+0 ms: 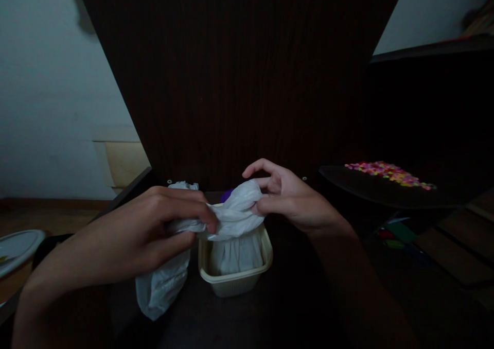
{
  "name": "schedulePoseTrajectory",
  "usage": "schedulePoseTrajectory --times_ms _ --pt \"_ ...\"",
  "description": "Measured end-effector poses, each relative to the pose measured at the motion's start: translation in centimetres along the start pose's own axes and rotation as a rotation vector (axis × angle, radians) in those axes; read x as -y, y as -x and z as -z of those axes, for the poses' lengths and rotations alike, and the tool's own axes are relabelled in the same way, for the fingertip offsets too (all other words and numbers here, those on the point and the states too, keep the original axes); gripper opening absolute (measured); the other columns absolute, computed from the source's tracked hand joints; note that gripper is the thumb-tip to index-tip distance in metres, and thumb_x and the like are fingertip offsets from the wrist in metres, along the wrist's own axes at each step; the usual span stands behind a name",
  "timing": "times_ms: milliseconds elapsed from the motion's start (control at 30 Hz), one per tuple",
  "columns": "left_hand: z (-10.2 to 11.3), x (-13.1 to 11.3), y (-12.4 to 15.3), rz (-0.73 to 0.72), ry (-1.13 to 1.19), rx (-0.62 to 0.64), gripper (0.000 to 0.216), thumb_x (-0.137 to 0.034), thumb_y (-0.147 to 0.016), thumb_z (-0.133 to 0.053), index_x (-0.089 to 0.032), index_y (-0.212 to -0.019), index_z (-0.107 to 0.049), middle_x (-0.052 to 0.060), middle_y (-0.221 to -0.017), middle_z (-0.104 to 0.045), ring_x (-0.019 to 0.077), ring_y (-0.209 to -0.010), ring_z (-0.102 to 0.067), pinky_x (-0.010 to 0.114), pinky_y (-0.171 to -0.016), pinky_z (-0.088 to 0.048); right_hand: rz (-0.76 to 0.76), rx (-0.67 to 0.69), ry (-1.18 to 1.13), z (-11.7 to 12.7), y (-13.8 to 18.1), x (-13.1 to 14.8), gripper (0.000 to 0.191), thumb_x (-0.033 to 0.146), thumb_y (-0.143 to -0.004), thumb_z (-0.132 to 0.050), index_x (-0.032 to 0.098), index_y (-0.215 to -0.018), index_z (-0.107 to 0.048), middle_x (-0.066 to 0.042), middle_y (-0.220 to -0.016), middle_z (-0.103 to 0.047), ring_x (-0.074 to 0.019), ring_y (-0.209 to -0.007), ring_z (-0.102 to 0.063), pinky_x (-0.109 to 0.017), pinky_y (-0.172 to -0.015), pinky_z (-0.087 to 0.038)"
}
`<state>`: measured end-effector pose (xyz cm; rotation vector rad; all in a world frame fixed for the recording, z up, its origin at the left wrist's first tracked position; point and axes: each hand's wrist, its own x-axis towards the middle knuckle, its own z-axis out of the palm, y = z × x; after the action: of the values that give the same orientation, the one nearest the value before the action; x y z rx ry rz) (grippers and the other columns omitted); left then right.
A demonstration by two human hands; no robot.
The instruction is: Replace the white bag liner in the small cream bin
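Pinching one twisted length of white plastic [235,217], two bare hands meet above one cream container [235,286]. The left hand [165,220] is mostly closed, fingers curled over and thumb beneath, with the plastic caught between. The right hand [287,197] is partly open: its thumb presses the plastic's other end, while the index finger arches free above.

Below and between the hands sits the container, its near rim in plain sight. Inside it lies one gathered white bundle [239,255], just under the held plastic; whether the two are one piece, I cannot tell. Under the left hand hangs one crumpled white portion [162,290], beside the container; the hand hides whether it joins the rest. One purple thing [226,197] peeks out beyond the plastic, between the hands, mostly covered.

Straight ahead of both hands one dark upright panel [247,81] closes off the space, with two small round fasteners [304,178] near its foot. To the right of the right hand, one dark shelf [334,184] bears one patch of pink, red and yellow bits [389,174], too many and blurred to count. Well left of the left hand stands one round white-topped object [19,246], cut by the picture's edge.
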<state>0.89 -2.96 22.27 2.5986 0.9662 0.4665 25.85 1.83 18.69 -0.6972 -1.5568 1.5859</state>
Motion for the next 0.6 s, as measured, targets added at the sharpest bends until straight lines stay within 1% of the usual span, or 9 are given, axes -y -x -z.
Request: schedulePoseTrajectory --times_ms 33,133,200,333,400,467,533,600 --pt "0.0 0.1 0.0 0.002 0.007 0.010 0.025 -0.014 -0.090 -0.052 -0.026 -0.098 -0.074 0.002 -0.098 -0.075 0.0167 -0.083 -0.070 0.021 -0.076 -0.052 0.004 -0.013 0.010 0.1 0.0 0.0 0.051 0.004 -0.059 -0.071 0.019 -0.103 -0.051 0.002 -0.077 -0.072 -0.0107 -0.064 -0.065 -0.019 -0.059 -0.049" --pt "0.1 0.3 0.0 0.013 0.012 0.020 0.025 -0.014 -0.090 -0.052 -0.024 -0.094 -0.074 0.002 -0.093 -0.075 0.0161 -0.079 -0.070 0.021 -0.072 -0.052 -0.004 -0.027 0.054 0.1 0.0 -0.1 0.045 0.005 -0.060 -0.067 0.019 -0.101 -0.054 0.003 -0.073 -0.070 -0.0104 -0.061 -0.061 -0.019 -0.055 -0.044" --pt "0.2 0.6 -0.1 0.029 -0.009 -0.008 0.024 -0.014 -0.089 -0.052 -0.024 -0.091 -0.074 0.002 -0.091 -0.074 0.0159 -0.077 -0.069 0.021 -0.071 -0.052 -0.010 -0.024 0.078 -0.1 0.0 0.0 0.041 0.006 -0.060 -0.064 0.019 -0.098 -0.055 0.002 -0.074 -0.069 -0.0100 -0.060 -0.059 -0.019 -0.054 -0.041" --pt "0.4 1.6 -0.3 0.064 -0.067 -0.084 0.021 -0.018 -0.089 -0.053 -0.023 -0.091 -0.074 0.003 -0.092 -0.073 0.0167 -0.079 -0.068 0.022 -0.072 -0.052 -0.025 -0.001 0.125 -0.7 0.1 0.3 0.037 0.009 -0.062 -0.066 0.019 -0.096 -0.055 0.002 -0.077 -0.068 -0.0108 -0.063 -0.058 -0.021 -0.057 -0.041" --pt "0.4 2.2 -0.5 0.071 -0.098 -0.126 0.021 -0.021 -0.090 -0.053 -0.023 -0.093 -0.074 0.004 -0.095 -0.073 0.0177 -0.083 -0.068 0.024 -0.075 -0.053 -0.027 0.011 0.158 -0.8 0.1 0.3 0.036 0.010 -0.063 -0.068 0.019 -0.096 -0.055 0.002 -0.077 -0.067 -0.0108 -0.064 -0.057 -0.021 -0.058 -0.041" --pt "0.3 2.6 -0.9 0.068 -0.150 -0.181 0.021 -0.024 -0.090 -0.054 -0.023 -0.094 -0.076 0.005 -0.101 -0.071 0.0199 -0.090 -0.066 0.029 -0.082 -0.053 -0.019 0.032 0.176 -0.8 0.1 0.1 0.036 0.011 -0.064 -0.069 0.020 -0.096 -0.056 0.003 -0.078 -0.067 -0.0109 -0.065 -0.058 -0.021 -0.059 -0.042" --pt "-0.2 3.0 -1.5 0.063 -0.230 -0.258 0.019 -0.027 -0.089 -0.058 -0.024 -0.092 -0.077 0.006 -0.108 -0.068 0.0234 -0.099 -0.062 0.036 -0.091 -0.051 -0.011 0.055 0.184 -0.8 0.0 -0.1 0.036 0.011 -0.065 -0.070 0.020 -0.097 -0.057 0.003 -0.079 -0.067 -0.0111 -0.065 -0.059 -0.022 -0.059 -0.043" --pt "-0.9 3.3 -2.3 0.072 -0.328 -0.347 0.018 -0.026 -0.087 -0.061 -0.024 -0.087 -0.079 0.008 -0.113 -0.065 0.0269 -0.106 -0.056 0.042 -0.096 -0.048 -0.005 0.059 0.184 -0.9 -0.2 -0.4 0.036 0.012 -0.066 -0.071 0.020 -0.098 -0.057 0.003 -0.080 -0.068 -0.0113 -0.066 -0.061 -0.022 -0.059 -0.044"
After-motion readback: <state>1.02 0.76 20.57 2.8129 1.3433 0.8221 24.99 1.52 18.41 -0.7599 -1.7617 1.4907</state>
